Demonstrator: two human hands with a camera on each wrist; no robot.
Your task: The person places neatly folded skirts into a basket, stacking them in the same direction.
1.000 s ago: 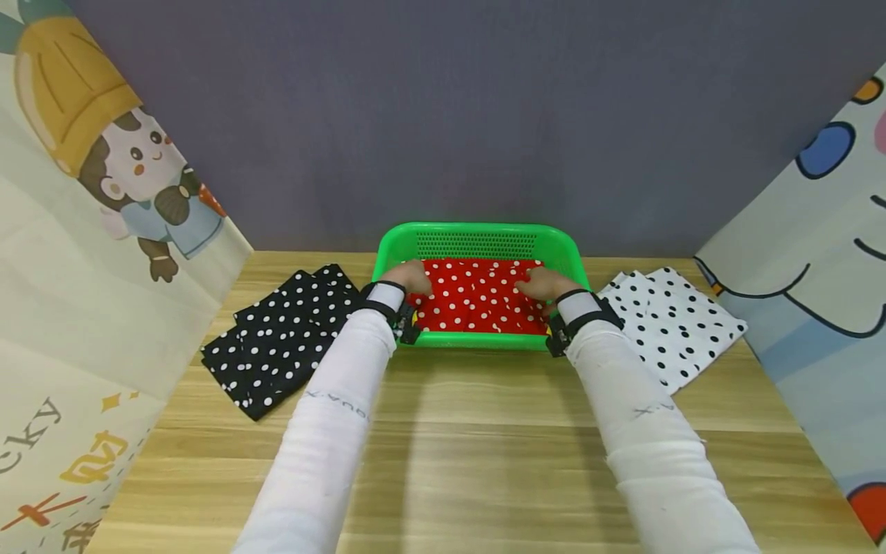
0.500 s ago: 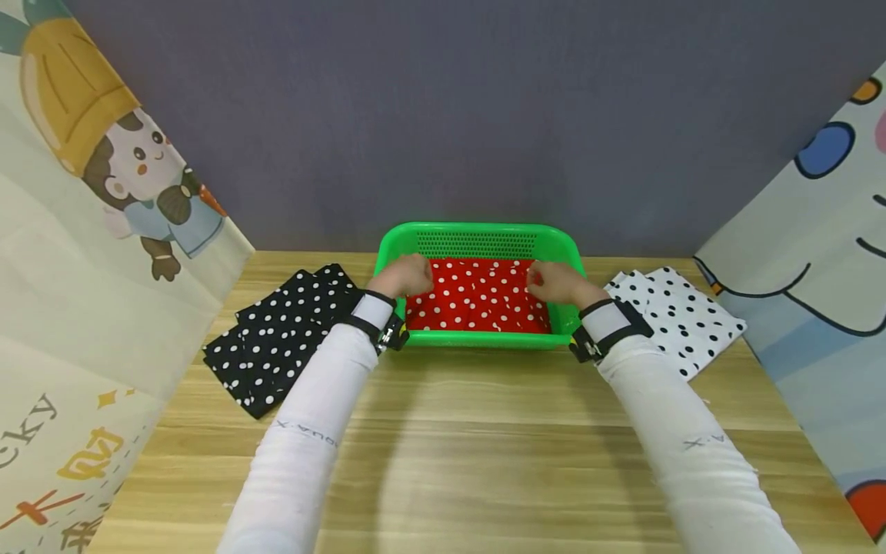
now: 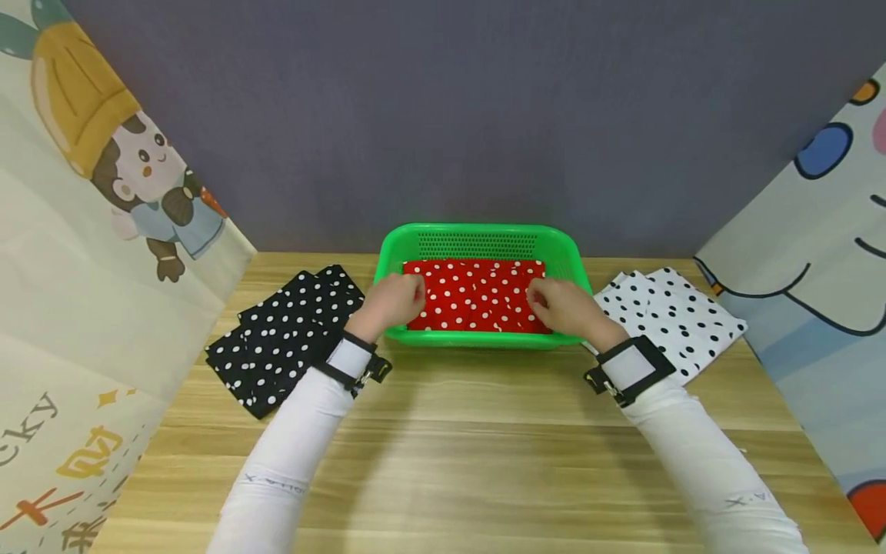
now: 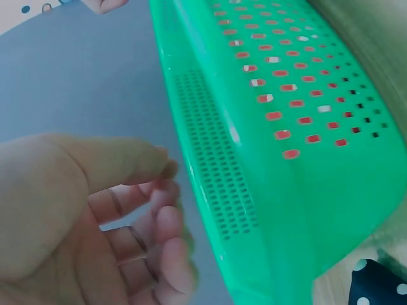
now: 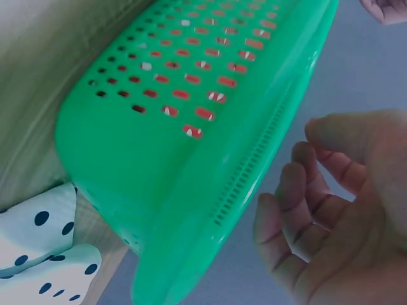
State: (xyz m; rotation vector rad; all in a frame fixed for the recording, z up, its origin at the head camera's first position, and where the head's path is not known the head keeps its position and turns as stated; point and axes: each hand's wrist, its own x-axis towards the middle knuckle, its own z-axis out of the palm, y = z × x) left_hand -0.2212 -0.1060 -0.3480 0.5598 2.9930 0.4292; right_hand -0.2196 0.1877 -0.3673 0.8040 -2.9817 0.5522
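Observation:
A green plastic basket [image 3: 477, 339] with perforated walls stands at the back of the table. Inside it lies a folded red cloth with white dots [image 3: 477, 296], which shows through the wall holes in both wrist views. Over the basket's left front corner hovers my left hand [image 3: 391, 304], fingers loosely curled, thumb near the index fingertip, nothing held. My right hand [image 3: 564, 304] is over the right side in a similar loose curl, also holding nothing. Both wrist views show the left hand [image 4: 127, 216] and the right hand [image 5: 343, 203] apart from the basket's rim.
To the left lie black cloths with white dots [image 3: 284, 338], folded and overlapping. White cloths with black dots [image 3: 681, 323] lie to the right. A grey wall [image 3: 477, 115] rises behind the wooden table [image 3: 484, 446], with printed panels on both sides.
Both hands have risen out of the basket and drawn back toward the person and outward. The fingers have come off the red cloth, which stays in the basket.

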